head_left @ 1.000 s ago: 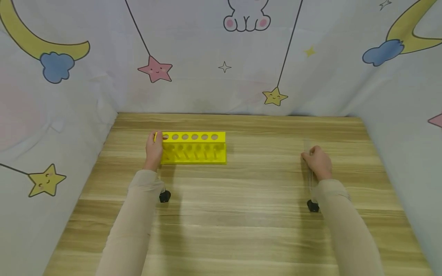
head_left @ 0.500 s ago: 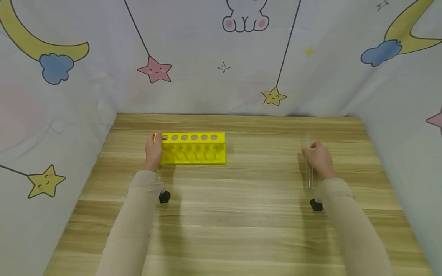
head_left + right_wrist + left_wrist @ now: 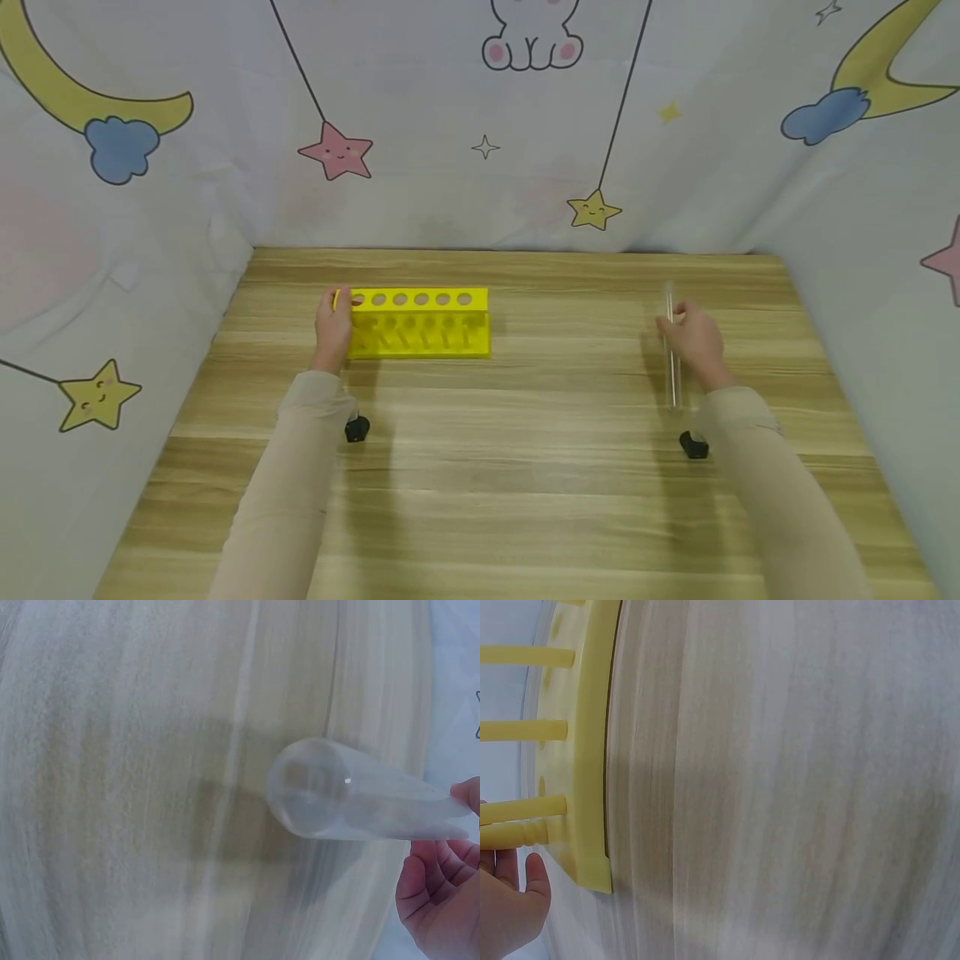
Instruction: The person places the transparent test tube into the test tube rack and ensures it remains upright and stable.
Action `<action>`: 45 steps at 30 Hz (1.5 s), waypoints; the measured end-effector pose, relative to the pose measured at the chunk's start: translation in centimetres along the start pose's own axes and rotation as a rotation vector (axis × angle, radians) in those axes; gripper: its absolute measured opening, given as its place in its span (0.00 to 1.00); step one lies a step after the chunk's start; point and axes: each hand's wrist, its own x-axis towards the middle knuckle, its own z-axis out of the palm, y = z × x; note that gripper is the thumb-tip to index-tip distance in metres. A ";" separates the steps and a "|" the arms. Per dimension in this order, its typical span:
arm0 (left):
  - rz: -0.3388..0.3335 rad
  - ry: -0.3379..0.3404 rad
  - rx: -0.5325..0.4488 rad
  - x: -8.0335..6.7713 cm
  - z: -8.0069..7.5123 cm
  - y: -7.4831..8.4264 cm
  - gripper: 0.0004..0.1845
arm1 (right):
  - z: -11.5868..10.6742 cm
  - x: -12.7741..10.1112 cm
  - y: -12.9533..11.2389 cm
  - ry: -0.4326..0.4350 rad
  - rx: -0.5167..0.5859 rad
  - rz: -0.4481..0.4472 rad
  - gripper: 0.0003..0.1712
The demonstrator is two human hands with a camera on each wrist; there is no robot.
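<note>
Nearest, two beige-sleeved forearms reaching forward over the pale wood-grain table [image 3: 480, 500], a small black wrist camera under each. Further out on the right, the right hand [image 3: 693, 342] curled round a clear glass test tube [image 3: 671, 358], pinching it near its upper part; tube lifted clear of the table at its right side, roughly upright with the rounded closed end [image 3: 311, 787] towards the near edge and the open mouth rising just past the fingers [image 3: 431, 877]. Probably light, rigid, smooth and slippery, and breakable: best gripped round the upper third with gentle, even pressure, no squeezing. On the left, the left hand [image 3: 333, 325] holding the left end of a yellow plastic test-tube rack [image 3: 420, 323], thumb hooked over its top edge. Rack flat on the table, its holes unfilled, likely light enough to slide.
</note>
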 end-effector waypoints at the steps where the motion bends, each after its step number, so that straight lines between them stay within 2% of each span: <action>1: -0.003 -0.004 0.002 0.0 0.0 0.0 0.24 | -0.1 0.0 -0.1 -0.003 0.000 -0.007 0.29; 15: -0.007 0.020 -0.005 0.3 0.0 -0.1 0.19 | -1.0 -0.7 -1.1 0.047 0.036 -0.094 0.24; 29: 0.005 0.031 -0.002 0.1 0.1 0.0 0.21 | -1.9 -1.1 -2.1 0.091 0.081 -0.161 0.24; 45: 0.001 0.034 0.001 0.3 0.1 -0.1 0.22 | -2.0 -2.3 -4.2 0.131 0.191 -0.209 0.22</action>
